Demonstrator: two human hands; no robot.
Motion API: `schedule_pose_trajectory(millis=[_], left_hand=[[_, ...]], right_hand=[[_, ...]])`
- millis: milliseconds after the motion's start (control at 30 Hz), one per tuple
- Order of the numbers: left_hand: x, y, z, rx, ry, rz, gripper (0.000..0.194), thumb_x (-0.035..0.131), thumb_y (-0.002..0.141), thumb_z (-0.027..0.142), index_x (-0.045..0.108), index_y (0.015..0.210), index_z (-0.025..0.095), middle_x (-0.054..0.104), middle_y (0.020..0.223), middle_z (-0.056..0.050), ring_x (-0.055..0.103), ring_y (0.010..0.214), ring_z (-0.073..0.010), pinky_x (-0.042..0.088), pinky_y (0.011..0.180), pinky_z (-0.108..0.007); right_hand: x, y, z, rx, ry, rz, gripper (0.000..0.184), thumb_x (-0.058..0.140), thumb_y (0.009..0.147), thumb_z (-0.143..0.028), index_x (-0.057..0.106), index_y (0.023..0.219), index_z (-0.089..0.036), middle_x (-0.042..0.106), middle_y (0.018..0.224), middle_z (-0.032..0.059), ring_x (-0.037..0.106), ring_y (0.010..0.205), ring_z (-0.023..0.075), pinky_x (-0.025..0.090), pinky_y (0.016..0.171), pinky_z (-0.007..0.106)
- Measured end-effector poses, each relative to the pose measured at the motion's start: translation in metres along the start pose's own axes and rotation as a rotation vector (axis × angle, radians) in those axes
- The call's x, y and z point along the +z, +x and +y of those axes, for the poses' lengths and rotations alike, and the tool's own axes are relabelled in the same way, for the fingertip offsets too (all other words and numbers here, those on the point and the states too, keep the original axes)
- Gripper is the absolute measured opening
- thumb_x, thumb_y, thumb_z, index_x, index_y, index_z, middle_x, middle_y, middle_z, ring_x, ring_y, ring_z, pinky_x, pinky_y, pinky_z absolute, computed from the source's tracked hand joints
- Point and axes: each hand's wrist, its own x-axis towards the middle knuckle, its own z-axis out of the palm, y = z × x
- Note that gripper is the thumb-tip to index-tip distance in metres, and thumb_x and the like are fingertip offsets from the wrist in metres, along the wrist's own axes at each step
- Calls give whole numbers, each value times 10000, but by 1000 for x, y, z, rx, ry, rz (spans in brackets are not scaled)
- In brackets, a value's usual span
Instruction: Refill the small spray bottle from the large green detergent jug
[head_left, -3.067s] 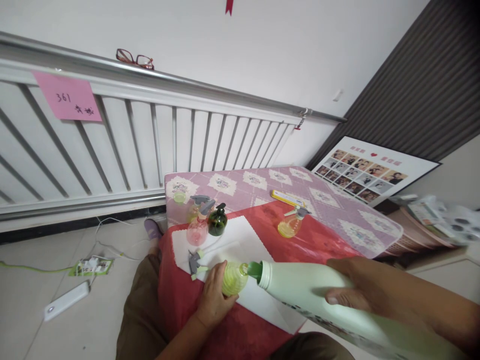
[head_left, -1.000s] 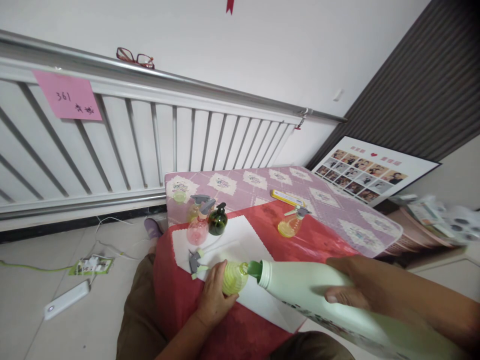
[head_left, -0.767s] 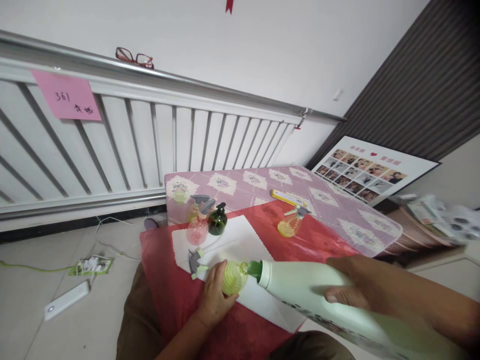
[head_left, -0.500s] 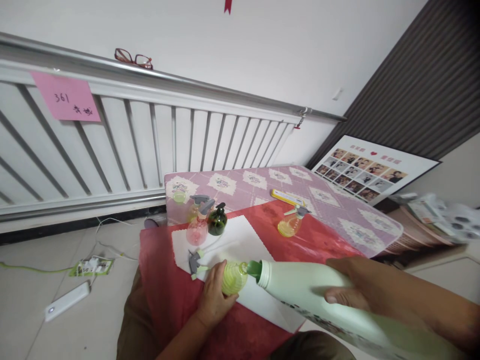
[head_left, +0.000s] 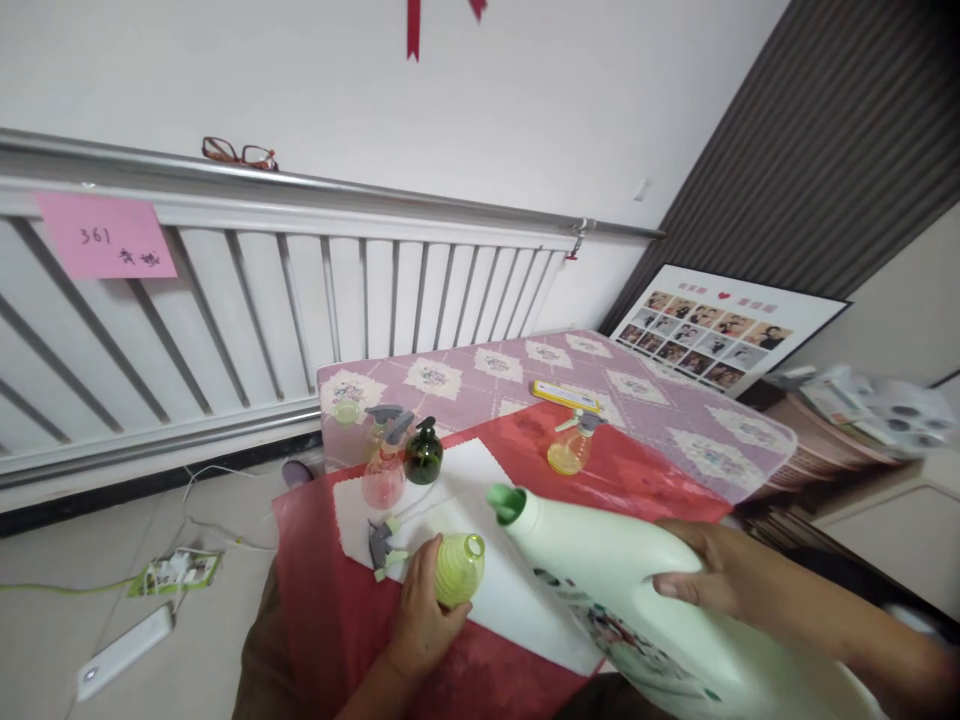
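Note:
My left hand (head_left: 427,610) is wrapped round a yellow-green ribbed spray bottle (head_left: 459,572), its mouth open and without a sprayer. In my right hand (head_left: 697,575) is a large pale green jug (head_left: 622,570), gripped by its handle and tilted, the green spout (head_left: 507,503) pointing left. The spout is apart from the small bottle, above and to its right. A loose grey and green spray head (head_left: 384,548) lies left of my left hand on a white sheet (head_left: 517,610).
Behind stand a pink spray bottle (head_left: 384,478), a dark green pump bottle (head_left: 424,455) and a yellow spray bottle (head_left: 570,450) on red plastic (head_left: 510,440). A yellow box (head_left: 566,395) lies on the patterned cloth (head_left: 499,365). A radiator (head_left: 382,290) runs along the wall.
The jug's spout has moved away from the small bottle's mouth and tipped upward. The small bottle now stands more upright in my left hand. The whole view has shifted slightly.

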Motion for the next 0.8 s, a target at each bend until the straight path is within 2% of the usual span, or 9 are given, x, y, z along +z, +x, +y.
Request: schedule_pose_trajectory(millis=[67,100,133,267,367,467,600,700,800], left_hand=[[2,-1,-2,5,-1,22,794,627,618,160,334,1356,151,454,1380,-134,394,1314,-271,313,1115,-430],[3,-1,-3,10,-1,30,790,626,619,154,335,1353,151,451,1383,-135,392,1316,-271,311,1117,-432],[4,-2,-4,14,-3,36,787,624,620,146,335,1352,150,449,1385,-137,392,1318,-269,310,1118,-434],[5,-2,-4,20,-8,57,787,620,618,126,327,1349,137,448,1384,-151,392,1320,-275,308,1122,-441],[6,-2,-3,16,2,63,776,612,626,132,322,1345,130,441,1389,-162,386,1326,-284,304,1125,-449],[7,-2,-2,0,16,63,778,602,632,140,309,1353,125,440,1390,-165,383,1330,-287,304,1126,-444],[8,-1,-3,-23,32,49,839,599,634,149,245,1393,109,394,1431,-178,362,1347,-288,305,1129,-424],[8,-1,-4,-22,27,42,886,597,628,134,191,1415,108,367,1449,-184,345,1359,-284,294,1135,-422],[7,-1,-4,-10,26,38,891,604,619,124,192,1409,109,373,1444,-190,336,1363,-290,284,1139,-432]], right_hand=[[1,2,0,94,168,-345,274,685,659,-459,731,830,-249,745,728,61,697,625,238,505,501,274],[3,3,0,129,227,-420,273,642,713,-444,725,888,-251,750,772,63,704,661,241,512,516,277],[6,4,1,147,253,-382,278,620,733,-442,722,898,-243,748,762,60,699,648,236,508,509,276],[38,12,12,150,207,-35,287,651,694,-436,713,830,-191,704,608,26,614,498,185,461,458,267],[78,23,25,117,363,168,338,687,646,-411,697,892,-179,738,754,48,650,610,212,507,545,299],[122,39,35,92,419,249,410,658,667,-440,666,988,-184,740,926,75,672,780,247,530,666,340],[170,54,44,83,456,330,421,638,677,-476,649,967,-172,732,926,83,657,836,262,515,745,372],[192,56,52,96,471,369,441,620,683,-503,629,957,-158,720,900,87,648,821,260,508,751,381],[202,50,60,109,473,378,447,600,697,-511,605,971,-158,701,902,80,636,827,252,501,763,386]])
